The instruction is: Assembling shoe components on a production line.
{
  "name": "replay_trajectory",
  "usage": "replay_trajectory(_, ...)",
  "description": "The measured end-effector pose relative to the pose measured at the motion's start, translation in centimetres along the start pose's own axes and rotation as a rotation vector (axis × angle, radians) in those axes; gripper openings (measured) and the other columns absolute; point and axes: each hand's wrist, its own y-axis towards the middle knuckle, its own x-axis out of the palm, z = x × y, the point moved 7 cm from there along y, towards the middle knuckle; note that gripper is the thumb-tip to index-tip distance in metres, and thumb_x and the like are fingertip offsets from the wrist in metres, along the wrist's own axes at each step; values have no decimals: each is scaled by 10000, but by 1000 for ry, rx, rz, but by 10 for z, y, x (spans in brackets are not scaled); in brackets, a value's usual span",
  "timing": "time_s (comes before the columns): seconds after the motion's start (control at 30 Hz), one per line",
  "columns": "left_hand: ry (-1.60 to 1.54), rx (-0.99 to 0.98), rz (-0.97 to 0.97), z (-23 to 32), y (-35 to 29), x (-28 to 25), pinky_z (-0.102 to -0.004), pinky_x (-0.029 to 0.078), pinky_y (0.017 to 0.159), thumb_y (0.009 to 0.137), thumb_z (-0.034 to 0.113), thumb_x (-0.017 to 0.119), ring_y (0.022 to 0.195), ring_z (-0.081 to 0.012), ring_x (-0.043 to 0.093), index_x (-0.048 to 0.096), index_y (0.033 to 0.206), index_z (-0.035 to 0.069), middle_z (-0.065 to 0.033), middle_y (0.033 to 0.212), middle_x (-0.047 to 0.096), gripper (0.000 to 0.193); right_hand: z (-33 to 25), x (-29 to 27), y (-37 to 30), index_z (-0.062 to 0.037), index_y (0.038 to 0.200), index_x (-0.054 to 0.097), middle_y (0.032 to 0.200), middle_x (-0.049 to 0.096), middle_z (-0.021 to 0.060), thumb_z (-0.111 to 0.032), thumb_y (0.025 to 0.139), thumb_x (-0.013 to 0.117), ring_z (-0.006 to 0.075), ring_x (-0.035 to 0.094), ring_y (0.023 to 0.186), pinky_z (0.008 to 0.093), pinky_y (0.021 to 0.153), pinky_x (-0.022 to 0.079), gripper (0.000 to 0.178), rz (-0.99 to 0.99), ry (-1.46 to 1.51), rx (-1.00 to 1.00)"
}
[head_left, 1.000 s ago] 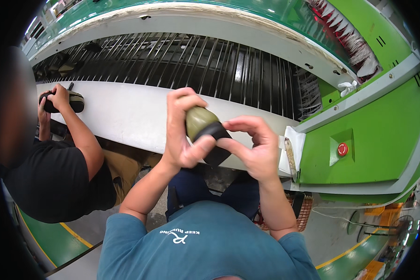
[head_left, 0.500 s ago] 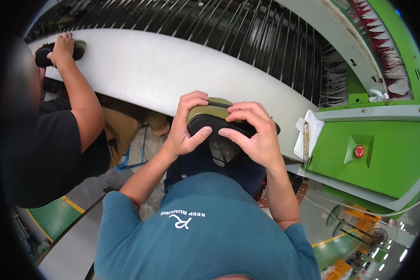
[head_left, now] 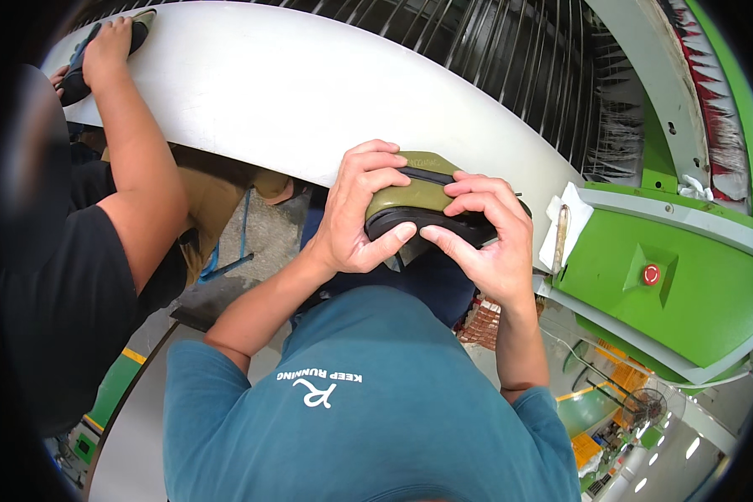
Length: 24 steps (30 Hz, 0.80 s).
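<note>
Okay, so my olive-and-black shoe [head_left: 414, 198] runs left-to-right — left hand [head_left: 350, 207] gripping the left end, right hand [head_left: 495, 236] gripping toward the right.

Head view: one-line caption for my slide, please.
Left hand and right hand hold an olive-and-black shoe at a white worktop beside a green machine panel.

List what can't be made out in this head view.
Head view:
Olive-green and black shoe: parts hidden behind the left hand and right hand.
Dark shoe at left: middle covered by the co-worker's hand.
Dark metal rods: upper ends cut off by the top edge.
Round grey fan: blades too small.
</note>
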Motion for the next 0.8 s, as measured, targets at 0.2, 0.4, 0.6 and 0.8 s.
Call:
replay_trajectory(0.2, -24, 12, -83, 2, 17, -2, -570, 481, 1128, 897, 235, 818, 1359, -472, 560, 725, 1267, 78, -213, 1382, 606, 412, 26, -18, -2, -61, 966, 751, 1218, 770, 105, -127, 680, 1031, 346, 732, 1257, 460, 1014, 610, 406, -12, -22, -91)
replay_trajectory(0.4, 55, -12, -252, 12, 37, 2, -596, 435, 1197, 978, 167, 728, 1452, -504, 508, 795, 1240, 108, -232, 1468, 615, 277, 70, -49, -20, -51, 958, 730, 1340, 731, 143, -107, 644, 1039, 319, 719, 1256, 427, 1026, 594, 444, 29, 109, 29)
replay_trajectory(0.6, 371, 98, -368, 33, 56, 17, -599, 434, 1210, 891, 126, 826, 1391, -429, 601, 812, 1181, 110, -148, 1346, 711, 291, 82, -44, -19, -60, 921, 702, 1329, 719, 132, -119, 667, 1024, 296, 685, 1262, 412, 1065, 536, 414, 39, 166, -9)
replay_trajectory(0.8, 693, 323, -434, 66, 67, 44, -628, 432, 1192, 633, 354, 973, 1352, -340, 616, 792, 1191, 175, -41, 1300, 710, 613, 85, -46, -18, -78, 901, 706, 1299, 717, 88, -173, 740, 1001, 250, 672, 1218, 378, 1053, 513, 349, 76, 188, -11)
